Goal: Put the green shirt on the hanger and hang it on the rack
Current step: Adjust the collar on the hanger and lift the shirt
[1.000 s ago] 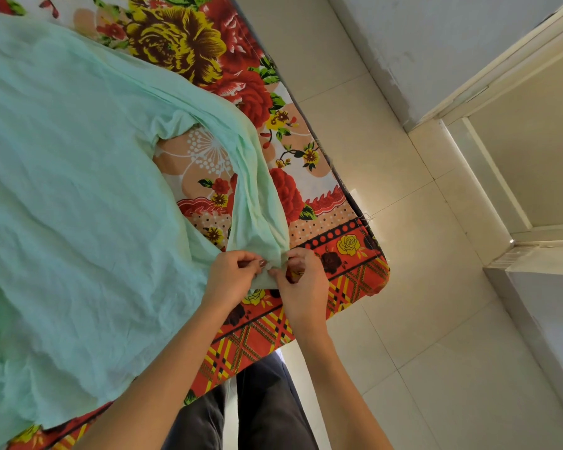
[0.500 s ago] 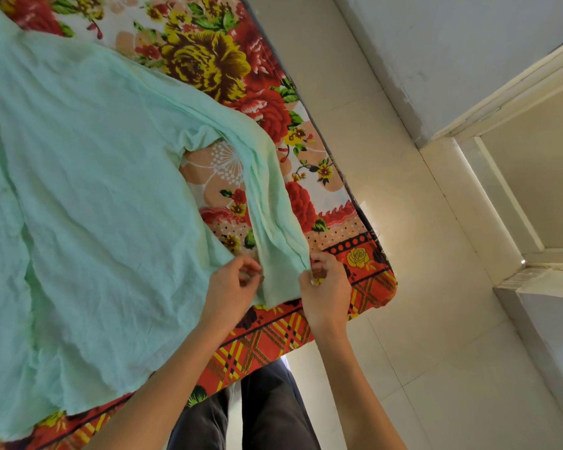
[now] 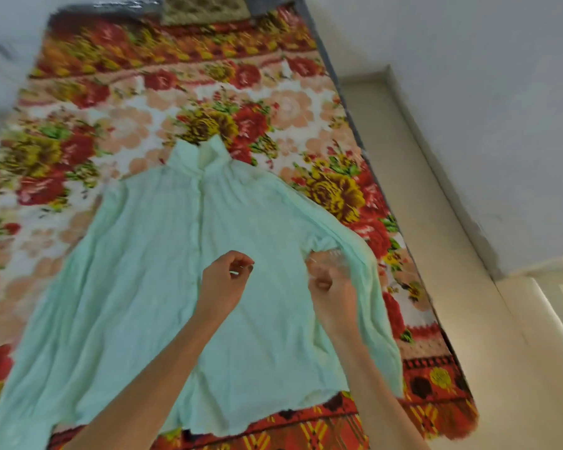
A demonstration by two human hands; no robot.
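Shirt, pale mint-green, thin crinkled cotton [image 3: 163,287], lies flat, front up, on floral red-and-yellow bedspread [image 3: 117,102]. Long axis 12–6: collar at 12, hem at 6. Left hand [image 3: 223,284] over chest, grip loosely curled, holding nothing. Right hand [image 3: 330,287] at 3, by underarm; grip blurred, cannot tell. Collar lies toward 12 from both hands, left nearer. No hanger or rack visible.
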